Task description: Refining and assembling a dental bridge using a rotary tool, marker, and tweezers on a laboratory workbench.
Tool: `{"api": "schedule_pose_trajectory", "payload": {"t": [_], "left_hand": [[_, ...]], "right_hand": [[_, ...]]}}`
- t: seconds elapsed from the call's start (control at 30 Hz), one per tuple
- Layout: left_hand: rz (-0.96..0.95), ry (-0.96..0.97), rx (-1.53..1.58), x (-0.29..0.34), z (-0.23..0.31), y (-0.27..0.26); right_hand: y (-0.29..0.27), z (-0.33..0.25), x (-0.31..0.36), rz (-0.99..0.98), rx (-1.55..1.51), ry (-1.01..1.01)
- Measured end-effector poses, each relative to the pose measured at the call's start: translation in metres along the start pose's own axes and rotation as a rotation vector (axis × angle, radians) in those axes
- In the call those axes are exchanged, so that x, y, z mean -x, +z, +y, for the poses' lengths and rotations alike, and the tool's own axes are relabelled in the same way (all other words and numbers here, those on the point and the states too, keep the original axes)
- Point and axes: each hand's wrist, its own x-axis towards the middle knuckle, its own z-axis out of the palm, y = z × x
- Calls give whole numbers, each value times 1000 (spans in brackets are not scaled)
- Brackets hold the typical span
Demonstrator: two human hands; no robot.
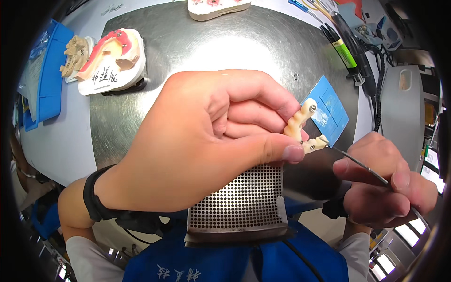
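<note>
My left hand [202, 127] is closed, pinching a cream dental bridge [295, 123] between thumb and fingers. The bridge is a curved arch with metal-lined holes, and part of it is hidden behind the fingers. On the right, my right hand [385, 181] grips a thin metal dental instrument [359, 163] like a pen. Its tip is at the lower end of the bridge; whether it touches, I cannot tell. A blue square sheet [331, 110] lies just beyond the bridge on the metal work plate [164, 51].
Dental models [115, 61] with pink gum parts stand at the far left, beside a blue tray [51, 80]. Another model [218, 8] sits at the back. A green-labelled syringe [345, 54] lies at the far right near a black handpiece. Close to me is a perforated metal grille [239, 199].
</note>
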Motion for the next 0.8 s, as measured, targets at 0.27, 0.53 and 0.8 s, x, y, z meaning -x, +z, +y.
{"api": "schedule_pose_trajectory", "payload": {"t": [0.27,0.53,0.8], "left_hand": [[-2,130,-125,3,-7,2],[-20,138,-114,3,-8,1],[17,118,-129,5,-7,2]], "right_hand": [[-34,-11,20,-423,-198,481],[10,33,15,-106,289,-419],[11,27,8,-171,325,-414]]}}
